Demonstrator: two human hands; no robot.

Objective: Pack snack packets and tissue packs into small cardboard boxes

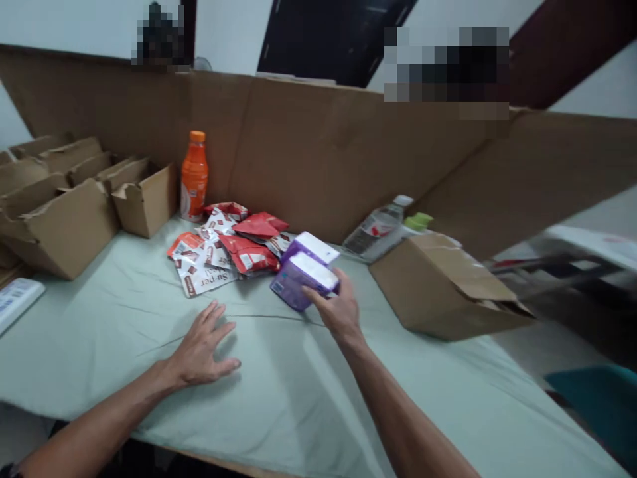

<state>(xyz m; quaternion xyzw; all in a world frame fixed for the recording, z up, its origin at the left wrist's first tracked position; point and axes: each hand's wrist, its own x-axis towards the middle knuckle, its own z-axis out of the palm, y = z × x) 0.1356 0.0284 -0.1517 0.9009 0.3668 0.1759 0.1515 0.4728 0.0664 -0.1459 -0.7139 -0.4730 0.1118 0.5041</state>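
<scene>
Risk first: right hand (341, 309) grips the purple packs (303, 269) only at their near right end, thumb low and fingers curled over the top, clamped. The stack is tilted and mostly off the cloth, so the upper pack could slide off onto the sachets (223, 255) just left of it. Can't tell whether the grip reaches the upper pack or only the lower one; if only the lower, slipping is likelier. Frame is motion-blurred on the right side, so a quick swing might knock the cardboard box (442, 285) near right, or the clear bottle (378, 229) lying on its side beyond it. Left hand (202, 352) lies palm down on the green cloth (279, 411), fingers spread apart, holding nothing, too far left of the packs to catch a drop

Packs sit mid-table, between the sachets and the box

Counts:
- purple packs: 2, stacked
- sachets, red and white: about 7 showing, overlapped, exact number unclear
- orange bottle (194, 176): 1, upright, far left of the pile
- clear bottle: 1
- green-capped item (419, 220): 1, mostly hidden
- cardboard box at right: 1, flaps open
- open boxes at far left (64, 219): at least 4
- hands: 2
</scene>
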